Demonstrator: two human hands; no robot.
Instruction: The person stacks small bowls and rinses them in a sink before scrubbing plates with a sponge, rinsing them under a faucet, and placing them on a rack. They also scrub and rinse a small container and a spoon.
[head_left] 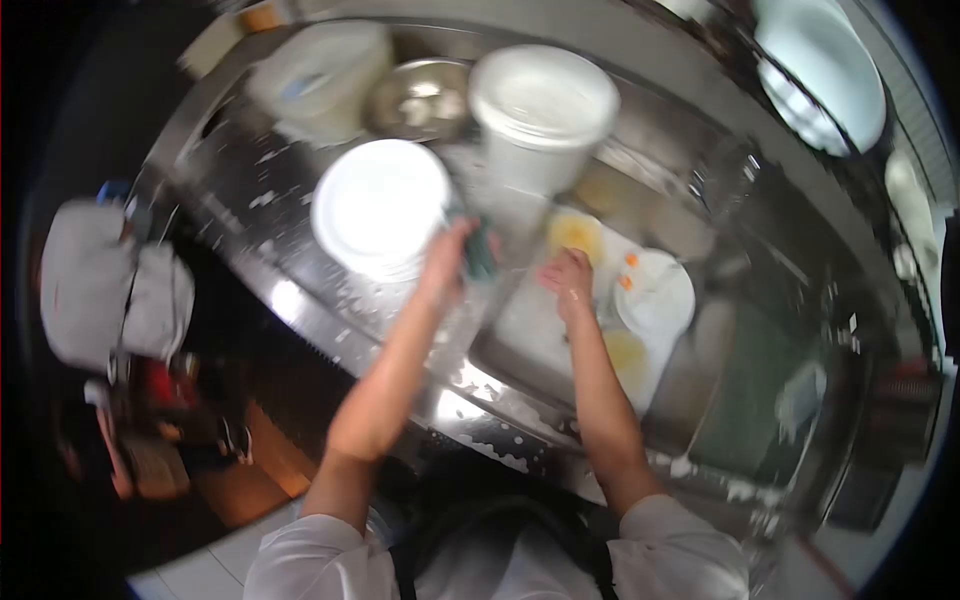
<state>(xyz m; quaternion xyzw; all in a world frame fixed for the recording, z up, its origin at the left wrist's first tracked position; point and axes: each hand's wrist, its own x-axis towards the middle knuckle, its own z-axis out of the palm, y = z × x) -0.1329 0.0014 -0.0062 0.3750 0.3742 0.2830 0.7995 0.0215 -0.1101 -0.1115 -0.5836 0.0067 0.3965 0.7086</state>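
My left hand (pixel 448 255) is closed around a dark green scouring pad (pixel 480 250), beside the right edge of a stack of white plates (pixel 380 200) on the steel counter. Over the sink basin, my right hand (pixel 570 274) has its fingers loosely apart with nothing visible in them. Just beyond that hand lies a yellow-stained round dish (pixel 576 234). A white plate (pixel 660 292) with orange scraps sits to its right, and a second yellowish round dish (pixel 625 358) is nearer to me. Blur softens both hands.
A lidded white bucket (pixel 540 110) stands behind the basin. Left of it are a steel bowl (pixel 422 100) with pale pieces inside and a whitish tub (pixel 325 85). A greenish basin section (pixel 755 385) lies at right. Suds and water dot the steel counter (pixel 250 205).
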